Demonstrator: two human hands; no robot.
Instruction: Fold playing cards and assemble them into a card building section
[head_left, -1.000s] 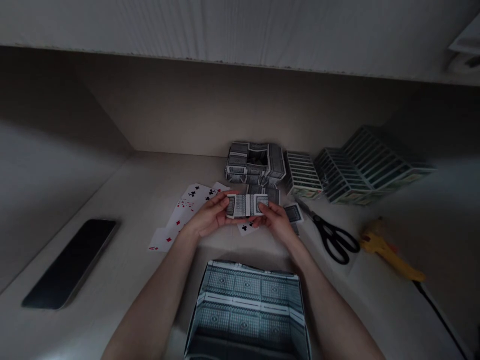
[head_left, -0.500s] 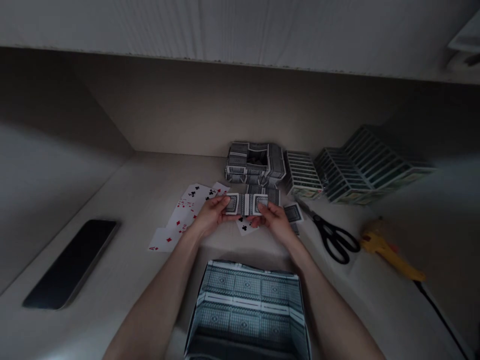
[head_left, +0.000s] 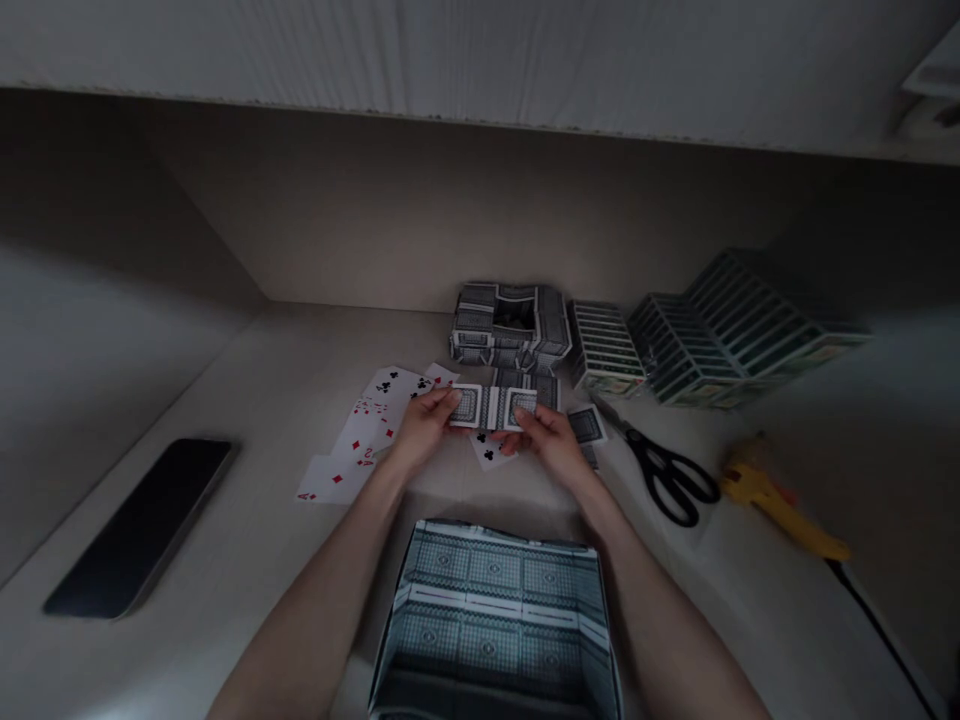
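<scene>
Pinches the folded card strip [head_left: 495, 408] at its 9 o'clock end with the left hand [head_left: 420, 432], clamps the 3 o'clock end with the right hand [head_left: 553, 440]. Holds it over the table [head_left: 247, 420], at 12 o'clock from the patterned box [head_left: 495, 610]. Likely feels light, thin, slick, quick to crease; calls for a gentle grip by the ends.

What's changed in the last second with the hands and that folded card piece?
The left hand and right hand carried the folded card piece slightly away from the body, toward the card box behind it. Both kept their hold. Loose cards, scissors, glue gun and phone stayed put.
</scene>
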